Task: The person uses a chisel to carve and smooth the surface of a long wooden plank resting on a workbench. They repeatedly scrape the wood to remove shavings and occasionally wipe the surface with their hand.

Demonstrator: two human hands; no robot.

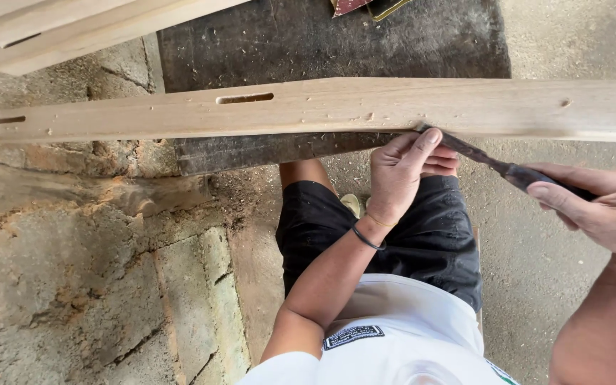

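Observation:
A long pale wooden plank lies across the view, with two slot-shaped mortises cut in it, one near its left end and one left of centre. My left hand sits under the plank's near edge, its fingers pinching the tip of a dark metal chisel against the wood. My right hand grips the chisel's dark handle, to the right and lower. The blade runs diagonally up-left to the plank's edge. Wood chips lie scattered on the plank.
The plank rests on a dark, dusty bench. More pale timber lies at the top left. A rough block wall fills the left. My black shorts and white shirt are below, over a concrete floor.

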